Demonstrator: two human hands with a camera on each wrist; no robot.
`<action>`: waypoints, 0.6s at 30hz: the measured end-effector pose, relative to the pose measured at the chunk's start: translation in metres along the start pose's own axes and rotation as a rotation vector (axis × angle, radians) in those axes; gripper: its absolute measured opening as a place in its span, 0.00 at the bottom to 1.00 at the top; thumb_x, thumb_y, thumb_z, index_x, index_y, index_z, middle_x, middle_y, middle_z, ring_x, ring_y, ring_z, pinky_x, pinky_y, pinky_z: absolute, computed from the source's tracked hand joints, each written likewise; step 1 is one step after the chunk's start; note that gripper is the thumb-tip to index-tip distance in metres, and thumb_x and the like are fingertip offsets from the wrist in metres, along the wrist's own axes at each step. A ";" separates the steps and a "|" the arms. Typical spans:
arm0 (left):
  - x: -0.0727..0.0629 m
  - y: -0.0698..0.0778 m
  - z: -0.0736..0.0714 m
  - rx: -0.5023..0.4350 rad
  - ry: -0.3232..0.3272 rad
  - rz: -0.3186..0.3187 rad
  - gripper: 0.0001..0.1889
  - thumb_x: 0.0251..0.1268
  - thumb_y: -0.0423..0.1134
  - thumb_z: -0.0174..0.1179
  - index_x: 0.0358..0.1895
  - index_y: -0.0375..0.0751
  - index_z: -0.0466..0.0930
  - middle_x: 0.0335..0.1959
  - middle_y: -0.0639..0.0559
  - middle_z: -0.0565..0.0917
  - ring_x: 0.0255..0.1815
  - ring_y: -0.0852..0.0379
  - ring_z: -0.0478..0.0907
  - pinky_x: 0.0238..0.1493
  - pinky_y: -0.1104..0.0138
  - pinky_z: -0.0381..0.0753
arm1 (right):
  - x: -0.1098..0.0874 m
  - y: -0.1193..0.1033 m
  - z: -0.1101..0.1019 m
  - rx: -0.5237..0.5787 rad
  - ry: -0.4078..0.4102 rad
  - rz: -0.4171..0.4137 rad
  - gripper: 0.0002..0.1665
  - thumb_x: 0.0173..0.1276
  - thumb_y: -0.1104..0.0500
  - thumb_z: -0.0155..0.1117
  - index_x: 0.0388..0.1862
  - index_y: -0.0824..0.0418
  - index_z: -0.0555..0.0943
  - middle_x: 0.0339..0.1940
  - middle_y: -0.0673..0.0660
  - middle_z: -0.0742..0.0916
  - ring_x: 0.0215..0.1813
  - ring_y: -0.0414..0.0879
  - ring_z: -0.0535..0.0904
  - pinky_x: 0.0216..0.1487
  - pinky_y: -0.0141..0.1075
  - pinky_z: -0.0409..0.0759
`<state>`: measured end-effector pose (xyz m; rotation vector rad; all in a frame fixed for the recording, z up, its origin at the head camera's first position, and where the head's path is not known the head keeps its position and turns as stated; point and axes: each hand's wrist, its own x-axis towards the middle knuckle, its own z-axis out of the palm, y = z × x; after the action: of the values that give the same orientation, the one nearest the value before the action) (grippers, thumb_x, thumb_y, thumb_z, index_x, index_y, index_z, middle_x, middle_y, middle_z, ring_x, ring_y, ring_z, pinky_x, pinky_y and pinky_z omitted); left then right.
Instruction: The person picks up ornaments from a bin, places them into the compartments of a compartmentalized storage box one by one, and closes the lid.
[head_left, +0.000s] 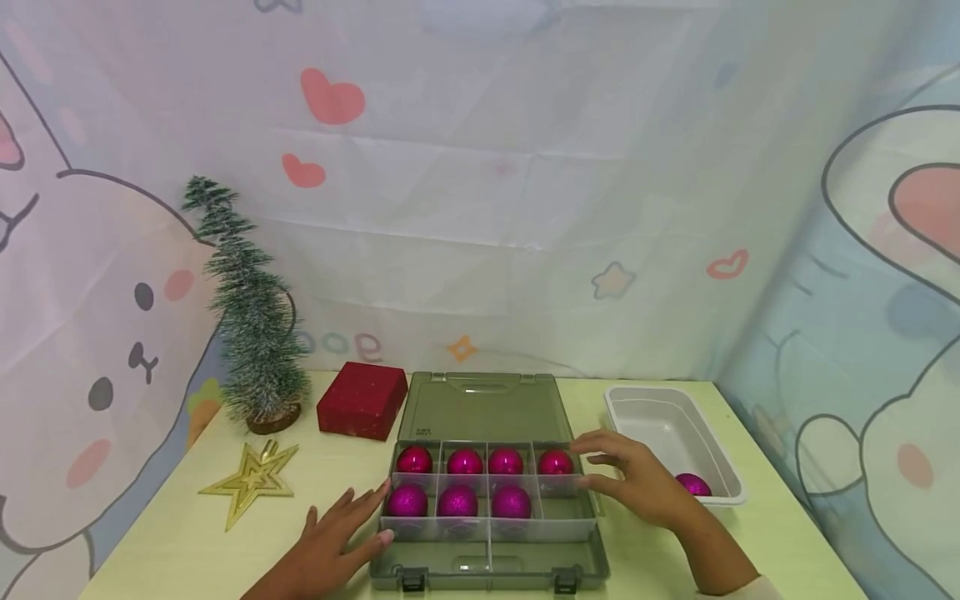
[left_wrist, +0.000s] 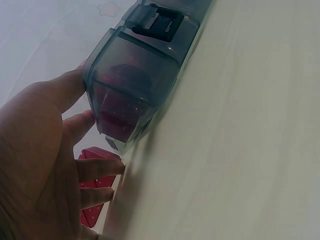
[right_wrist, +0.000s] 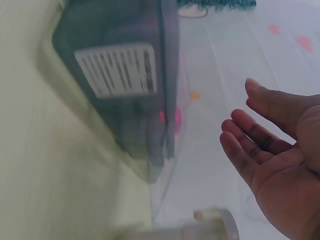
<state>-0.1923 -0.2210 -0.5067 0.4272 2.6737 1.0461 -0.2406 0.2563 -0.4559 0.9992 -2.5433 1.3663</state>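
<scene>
A clear grey-green divided box lies with its lid folded back on the table. Several shiny pink-red baubles fill its back row, and three glittery magenta baubles sit in the middle row from the left. My left hand rests its fingertips against the box's left side, fingers fairly straight. Over the box's right edge hovers my right hand, thumb and fingers apart with nothing between them, as the right wrist view also shows. Another magenta bauble lies in the white tray, partly hidden by the tray's wall.
A small green artificial tree stands at the back left. Beside it is a red box. In front of the tree lies a gold star topper. A printed cloth hangs behind the table.
</scene>
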 end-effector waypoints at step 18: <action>-0.001 0.001 -0.001 0.009 -0.004 -0.008 0.39 0.84 0.61 0.57 0.90 0.59 0.56 0.87 0.35 0.65 0.89 0.19 0.46 0.69 0.11 0.27 | -0.036 0.024 -0.075 -0.111 0.110 0.033 0.17 0.79 0.67 0.69 0.64 0.62 0.86 0.64 0.45 0.88 0.65 0.23 0.80 0.67 0.23 0.80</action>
<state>-0.1914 -0.2214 -0.5050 0.4193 2.6752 1.0294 -0.2429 0.3421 -0.4416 0.8431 -2.5339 1.2360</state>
